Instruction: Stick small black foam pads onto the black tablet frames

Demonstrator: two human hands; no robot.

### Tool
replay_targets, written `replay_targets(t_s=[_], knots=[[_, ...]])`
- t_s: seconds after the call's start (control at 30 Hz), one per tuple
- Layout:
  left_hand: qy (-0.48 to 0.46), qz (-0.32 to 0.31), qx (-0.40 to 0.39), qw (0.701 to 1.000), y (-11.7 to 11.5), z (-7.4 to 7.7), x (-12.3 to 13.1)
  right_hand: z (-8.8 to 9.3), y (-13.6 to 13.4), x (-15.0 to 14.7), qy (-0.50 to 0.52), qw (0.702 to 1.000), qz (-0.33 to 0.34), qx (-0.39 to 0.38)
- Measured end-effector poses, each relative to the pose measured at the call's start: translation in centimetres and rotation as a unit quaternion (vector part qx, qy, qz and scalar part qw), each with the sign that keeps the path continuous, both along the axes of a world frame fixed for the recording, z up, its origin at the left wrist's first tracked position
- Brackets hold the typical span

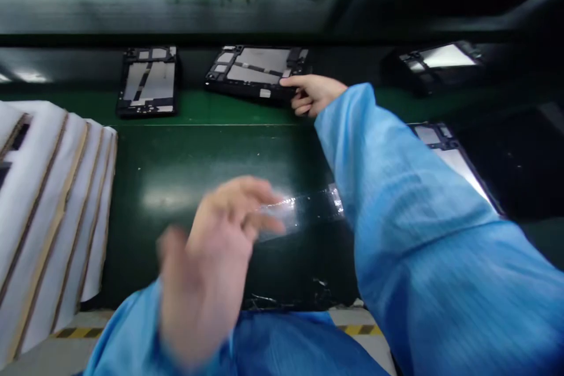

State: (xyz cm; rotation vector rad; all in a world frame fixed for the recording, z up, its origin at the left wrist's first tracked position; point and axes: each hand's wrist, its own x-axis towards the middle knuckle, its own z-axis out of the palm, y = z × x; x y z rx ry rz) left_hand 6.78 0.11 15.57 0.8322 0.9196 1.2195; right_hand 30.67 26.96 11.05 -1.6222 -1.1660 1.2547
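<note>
My right hand reaches out to the far side of the green bench and grips the near right corner of a tablet-like black frame. Its thumb lies on top and the other fingers curl against the side. Silver plates and a dark strip show on this frame, which sits slightly askew. Nearer to me, my left hand hangs over the bench, blurred, fingers apart and holding nothing. Just beyond its fingertips lies a strip of clear plastic film. A similar black frame rests farther left.
White foam-lined cardboard dividers stand at the left edge. More black frames lie at the right, one far back and one partly behind my right sleeve. A raised ledge runs along the back of the bench.
</note>
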Motion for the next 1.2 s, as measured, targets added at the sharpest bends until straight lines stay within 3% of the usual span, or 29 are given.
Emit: replay_targets(t_s=[0.07,0.13,0.17,0.23,0.27,0.33,0.4,0.5,0.57,0.67,0.73,0.8,0.87,0.97,1.07,1.2], knots=[[-0.005,0.096,-0.1,0.99,5.4,-2.0,3.4,1.6,-4.8,-1.5,0.061,0.995,0.026,-0.069],[0.025,0.062,-0.16,0.985,9.0,-4.0,5.7,2.5,-12.1,-1.7,0.108,0.987,0.078,-0.093],[0.03,0.042,-0.16,0.986,9.8,-4.7,6.3,2.7,-16.4,-1.1,0.166,0.966,0.157,-0.12],[0.042,0.002,-0.149,0.988,9.4,-5.9,6.3,2.9,-24.6,1.1,0.226,0.912,0.3,-0.164],[0.048,-0.028,-0.141,0.988,8.4,-6.2,5.8,3.0,-28.2,2.6,0.235,0.91,0.3,-0.162],[0.065,-0.119,-0.134,0.982,5.6,-6.5,4.3,3.6,-33.5,5.6,0.212,0.942,0.231,-0.124],[0.083,-0.236,-0.129,0.96,2.6,-6.5,2.8,4.4,-36.0,7.8,0.16,0.972,0.141,-0.098],[0.136,-0.368,-0.103,0.914,-0.2,-6.0,1.2,5.1,-36.0,8.1,0.131,0.982,0.117,-0.076],[0.187,-0.385,-0.071,0.901,-0.4,-5.5,0.3,5.1,-34.4,6.4,0.139,0.977,0.156,-0.041],[0.317,-0.291,0.034,0.902,1.4,-4.7,-2.3,4.5,-30.8,2.3,0.106,0.974,0.199,0.036],[0.468,-0.204,0.159,0.845,3.5,-4.7,-4.9,3.3,-27.7,-0.9,0.064,0.972,0.211,0.084],[0.541,-0.201,0.194,0.793,5.5,-5.3,-7.4,1.4,-24.6,-3.8,0.041,0.965,0.235,0.107],[0.566,-0.244,0.169,0.769,6.8,-6.2,-9.1,-0.7,-22.1,-5.9,0.028,0.958,0.269,0.093],[0.559,-0.298,0.114,0.765,7.3,-7.1,-9.7,-3.0,-20.1,-7.3,0.01,0.945,0.32,0.068],[0.564,-0.302,0.083,0.764,7.1,-7.1,-9.0,-3.5,-19.9,-7.4,-0.002,0.937,0.342,0.07],[0.601,-0.311,0.066,0.734,7.2,-6.2,-8.4,-3.0,-20.3,-7.2,0.001,0.937,0.345,0.059]])
